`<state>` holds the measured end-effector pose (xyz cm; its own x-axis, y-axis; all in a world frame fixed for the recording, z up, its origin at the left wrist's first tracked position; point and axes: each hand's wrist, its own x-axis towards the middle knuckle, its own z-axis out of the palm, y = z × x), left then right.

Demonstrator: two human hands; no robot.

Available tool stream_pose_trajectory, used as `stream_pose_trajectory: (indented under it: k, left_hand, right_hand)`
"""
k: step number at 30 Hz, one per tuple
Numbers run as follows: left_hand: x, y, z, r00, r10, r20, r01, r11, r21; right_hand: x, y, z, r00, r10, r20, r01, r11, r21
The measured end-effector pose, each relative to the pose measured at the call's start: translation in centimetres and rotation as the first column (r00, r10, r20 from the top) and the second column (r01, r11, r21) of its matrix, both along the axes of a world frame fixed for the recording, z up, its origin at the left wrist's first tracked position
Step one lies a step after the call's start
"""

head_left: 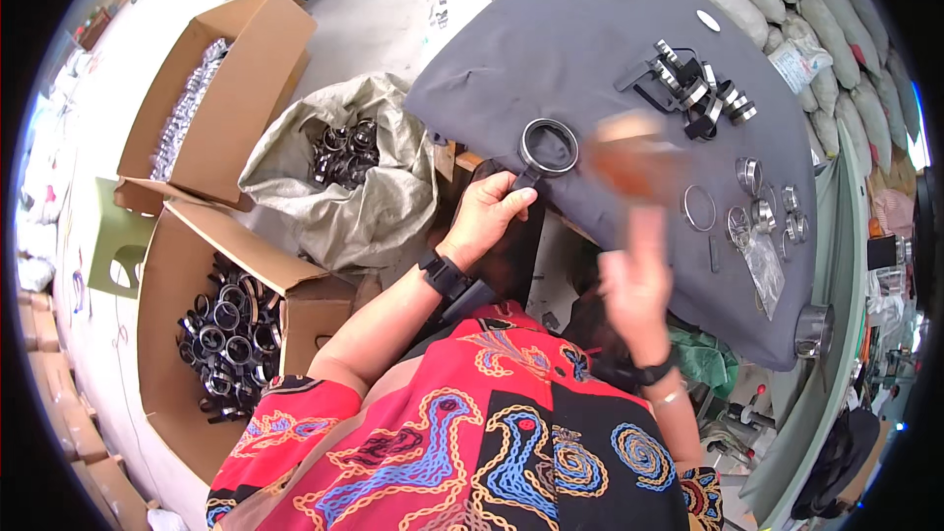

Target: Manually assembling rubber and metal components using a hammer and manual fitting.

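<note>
My left hand (489, 211) pinches the short handle of a black ring (531, 169) with a shiny metal inner band. The ring lies at the near edge of the grey cloth-covered table (492, 79). To its right, my right hand (637, 290) is closed around a brown block-headed tool (639, 159) that looks like a mallet. Motion smears both tool and hand. The tool's head hangs over the table, apart from the ring.
Handled rings (693, 93) lie heaped farther back on the table, with loose metal bands (749, 175) at right. A woven sack (334, 221) and an open carton (206, 433) at left hold black rings. Another carton (236, 59) contains shiny parts. Stacked sacks (836, 29) stand behind the table.
</note>
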<state>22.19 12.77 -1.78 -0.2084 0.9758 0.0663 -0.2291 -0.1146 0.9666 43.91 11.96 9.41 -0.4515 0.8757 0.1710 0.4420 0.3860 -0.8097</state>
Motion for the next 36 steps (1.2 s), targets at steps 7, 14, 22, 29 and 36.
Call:
stream_pose_trajectory:
  k: [7,14,22,29,36]
  left_hand:
    - [-0.2,0.4,-0.4,0.999,-0.036,-0.016,0.036,0.998,0.051]
    - [0.4,0.1,-0.5,0.999,-0.012,-0.044,0.012,1.0,0.012]
    - [0.4,0.3,-0.4,0.929,0.075,-0.363,-0.082,0.997,-0.003]
    - [1.0,0.1,-0.6,0.999,0.03,-0.022,-0.03,0.999,0.014]
    - [0.6,0.3,1.3,0.999,-0.021,-0.031,0.018,0.993,-0.12]
  right_hand:
    - [-0.3,0.9,-1.9,0.991,0.122,-0.058,-0.092,0.922,0.376]
    - [-4.5,4.5,6.6,0.903,0.218,0.369,-0.307,0.931,0.2]
    - [-5.3,7.9,4.9,0.984,-0.015,0.175,0.047,0.982,-0.182]
    - [0.0,6.2,5.3,0.955,-0.156,-0.253,0.181,0.98,0.08]
    - [0.5,3.1,0.3,0.962,-0.132,-0.237,0.017,0.901,-0.434]
